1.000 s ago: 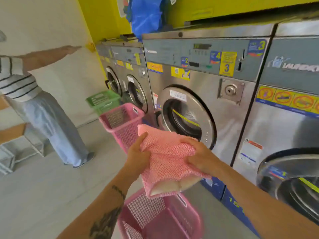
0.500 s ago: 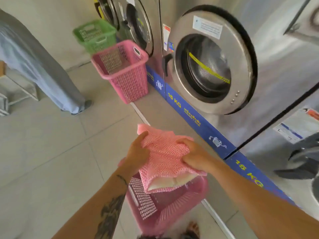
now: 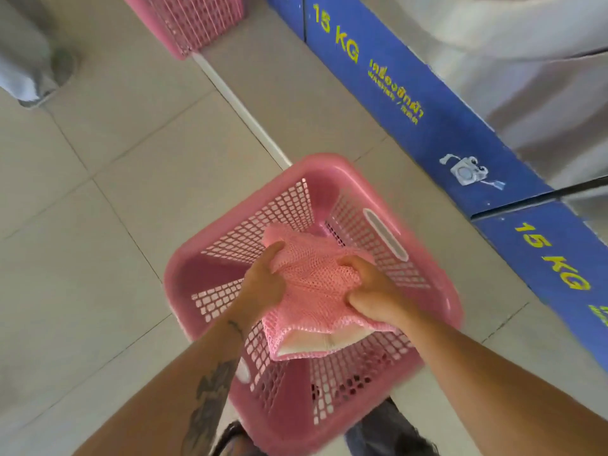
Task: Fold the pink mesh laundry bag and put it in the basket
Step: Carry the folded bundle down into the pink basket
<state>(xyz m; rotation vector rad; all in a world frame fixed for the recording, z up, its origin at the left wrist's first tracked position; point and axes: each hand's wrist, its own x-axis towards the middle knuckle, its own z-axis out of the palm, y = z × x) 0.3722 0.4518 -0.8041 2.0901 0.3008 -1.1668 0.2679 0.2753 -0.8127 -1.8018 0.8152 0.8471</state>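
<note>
The folded pink mesh laundry bag [image 3: 309, 291] hangs over the mouth of a pink plastic basket [image 3: 197, 251] on the tiled floor. A white lining shows at the bag's near open edge. My left hand [image 3: 263, 284] grips the bag's left side with the thumb on top. Its right side is gripped by my right hand [image 3: 368, 291], fingers curled into the mesh. The bag sits between both hands, above the basket's inside, which looks bare.
A second pink basket [image 3: 187, 21] stands at the top of the view. Blue "15 KG" base panels of washing machines [image 3: 411, 93] run along the right. Another person's trouser leg and shoe [image 3: 36, 60] are at the top left. My feet show below the basket.
My view has tipped down from the washers to the floor. Both hands have carried the folded bag down, and it now hangs right over the near basket's opening.
</note>
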